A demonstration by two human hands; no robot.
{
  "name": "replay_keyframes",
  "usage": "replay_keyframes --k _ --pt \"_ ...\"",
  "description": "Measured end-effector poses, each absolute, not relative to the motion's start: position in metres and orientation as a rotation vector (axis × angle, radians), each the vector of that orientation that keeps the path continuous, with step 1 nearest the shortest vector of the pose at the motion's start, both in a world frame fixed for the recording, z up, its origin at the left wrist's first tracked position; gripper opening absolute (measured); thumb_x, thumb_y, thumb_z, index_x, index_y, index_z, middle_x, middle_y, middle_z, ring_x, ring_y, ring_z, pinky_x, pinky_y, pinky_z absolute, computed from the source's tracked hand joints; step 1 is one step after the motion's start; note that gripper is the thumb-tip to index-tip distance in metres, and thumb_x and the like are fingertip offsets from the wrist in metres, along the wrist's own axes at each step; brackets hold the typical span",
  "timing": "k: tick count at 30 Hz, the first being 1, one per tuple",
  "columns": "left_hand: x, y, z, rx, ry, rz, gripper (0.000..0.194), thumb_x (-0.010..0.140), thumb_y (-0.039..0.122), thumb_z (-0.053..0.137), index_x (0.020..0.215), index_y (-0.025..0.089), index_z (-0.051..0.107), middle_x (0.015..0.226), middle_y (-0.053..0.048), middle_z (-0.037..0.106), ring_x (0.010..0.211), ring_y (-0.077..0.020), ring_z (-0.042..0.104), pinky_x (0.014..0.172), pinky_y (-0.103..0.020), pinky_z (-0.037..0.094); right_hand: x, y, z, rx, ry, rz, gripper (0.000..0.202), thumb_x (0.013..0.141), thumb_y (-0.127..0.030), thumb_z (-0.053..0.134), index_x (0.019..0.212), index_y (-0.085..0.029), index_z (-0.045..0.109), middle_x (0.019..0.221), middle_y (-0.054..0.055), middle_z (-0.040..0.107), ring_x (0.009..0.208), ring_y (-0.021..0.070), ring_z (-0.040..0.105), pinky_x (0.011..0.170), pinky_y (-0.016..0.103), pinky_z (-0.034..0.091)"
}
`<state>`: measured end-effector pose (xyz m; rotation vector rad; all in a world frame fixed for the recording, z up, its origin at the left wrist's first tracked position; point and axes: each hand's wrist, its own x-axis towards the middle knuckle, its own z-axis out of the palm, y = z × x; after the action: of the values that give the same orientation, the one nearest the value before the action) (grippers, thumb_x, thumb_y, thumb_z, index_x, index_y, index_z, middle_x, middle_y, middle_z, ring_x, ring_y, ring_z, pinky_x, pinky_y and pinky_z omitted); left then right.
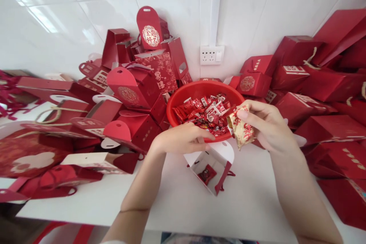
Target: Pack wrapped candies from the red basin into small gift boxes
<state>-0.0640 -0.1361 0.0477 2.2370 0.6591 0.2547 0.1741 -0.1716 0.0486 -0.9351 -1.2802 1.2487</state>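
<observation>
My right hand point(265, 124) pinches a gold snack packet point(242, 127) with red print, held over the right rim of a red plastic basket point(173, 99). Several red-wrapped sweets point(211, 112) lie inside the basket. My left hand point(184, 138) is at the basket's near rim, just above a small gift box point(221, 173). Its fingers are loosely bent and apart, with no object visible in them; whether they touch the box's flap I cannot tell. The box stands open on the white table, white inside, and a dark red wrapped sweet point(207, 174) lies at its bottom.
Red gift boxes point(134, 87) and bags are piled at the left, some with rope handles. More red boxes point(303, 108) are stacked along the right. Behind the white table point(228, 211) rises a tiled wall with a socket panel point(212, 55).
</observation>
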Motion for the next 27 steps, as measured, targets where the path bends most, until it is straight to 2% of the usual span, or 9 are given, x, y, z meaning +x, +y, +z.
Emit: replay_keyframes --k 4,8,11,13,15,17,19,22,27 --pt "-0.058 -0.138 0.049 2.116 0.593 0.47 0.031 0.093 0.029 0.066 0.121 0.017 0.072 0.106 -0.008 0.077 0.093 -0.0203 0.072 0.082 -0.027 0.055 0.169 -0.175 0.048 -0.938 -1.377 1.292 0.03 0.076 -0.046 0.083 0.076 -0.021 0.068 0.065 -0.001 0.065 0.054 0.0124 0.058 0.05 0.024 0.049" --pt "-0.047 -0.142 0.046 1.776 0.542 0.679 0.051 0.087 0.03 0.076 0.134 0.016 0.063 0.108 -0.01 0.076 0.098 -0.0237 0.073 0.087 -0.034 0.058 0.16 -0.18 0.05 -0.938 -1.446 1.232 0.028 0.083 -0.046 0.077 0.078 -0.02 0.067 0.074 0.003 0.07 0.061 0.0141 0.064 0.053 0.026 0.054" --pt "-0.042 -0.143 0.044 1.624 0.528 0.742 0.047 0.085 0.028 0.077 0.129 0.014 0.066 0.109 -0.012 0.076 0.099 -0.0246 0.073 0.088 -0.035 0.059 0.157 -0.183 0.053 -0.959 -1.454 1.159 0.029 0.083 -0.046 0.077 0.073 -0.021 0.067 0.078 0.004 0.072 0.062 0.0144 0.064 0.055 0.028 0.056" --pt "-0.045 -0.142 0.044 1.629 0.555 0.702 0.04 0.084 0.026 0.077 0.121 0.014 0.069 0.105 -0.011 0.077 0.096 -0.024 0.074 0.085 -0.034 0.059 0.16 -0.185 0.055 -0.983 -1.451 1.13 0.024 0.083 -0.045 0.077 0.079 -0.022 0.072 0.084 0.005 0.075 0.066 0.0159 0.066 0.058 0.029 0.057" --pt "-0.051 -0.141 0.044 1.728 0.599 0.555 0.035 0.083 0.026 0.077 0.115 0.014 0.071 0.096 -0.008 0.077 0.085 -0.0211 0.074 0.075 -0.029 0.058 0.165 -0.187 0.056 -1.009 -1.426 1.095 0.022 0.083 -0.044 0.077 0.091 -0.023 0.077 0.09 0.006 0.076 0.074 0.0185 0.069 0.063 0.031 0.058" --pt "-0.057 -0.139 0.045 1.866 0.621 0.314 0.037 0.08 0.025 0.079 0.115 0.017 0.072 0.082 -0.003 0.076 0.069 -0.017 0.071 0.062 -0.023 0.053 0.17 -0.188 0.057 -1.026 -1.395 1.053 0.022 0.084 -0.042 0.076 0.099 -0.025 0.079 0.087 0.005 0.075 0.079 0.0206 0.071 0.065 0.032 0.058" --pt "-0.06 -0.139 0.045 1.98 0.606 0.073 0.044 0.075 0.022 0.081 0.118 0.019 0.072 0.071 0.001 0.074 0.058 -0.0147 0.068 0.056 -0.021 0.048 0.174 -0.188 0.058 -1.034 -1.39 1.006 0.021 0.085 -0.041 0.076 0.099 -0.026 0.079 0.084 0.005 0.075 0.08 0.0219 0.071 0.065 0.032 0.057" --pt "-0.06 -0.14 0.044 2.085 0.631 -0.026 0.041 0.074 0.019 0.08 0.115 0.019 0.074 0.066 0.001 0.074 0.055 -0.0149 0.067 0.056 -0.021 0.045 0.174 -0.189 0.058 -1.024 -1.41 0.942 0.017 0.086 -0.04 0.076 0.094 -0.026 0.079 0.088 0.005 0.075 0.077 0.0203 0.069 0.063 0.031 0.057" --pt "-0.057 -0.142 0.048 2.134 0.658 0.23 0.034 0.085 0.026 0.073 0.118 0.018 0.073 0.085 -0.005 0.079 0.073 -0.0181 0.073 0.069 -0.025 0.053 0.169 -0.189 0.056 -0.999 -1.429 0.941 0.016 0.083 -0.042 0.079 0.087 -0.027 0.077 0.078 0.003 0.072 0.068 0.0191 0.065 0.057 0.032 0.057"
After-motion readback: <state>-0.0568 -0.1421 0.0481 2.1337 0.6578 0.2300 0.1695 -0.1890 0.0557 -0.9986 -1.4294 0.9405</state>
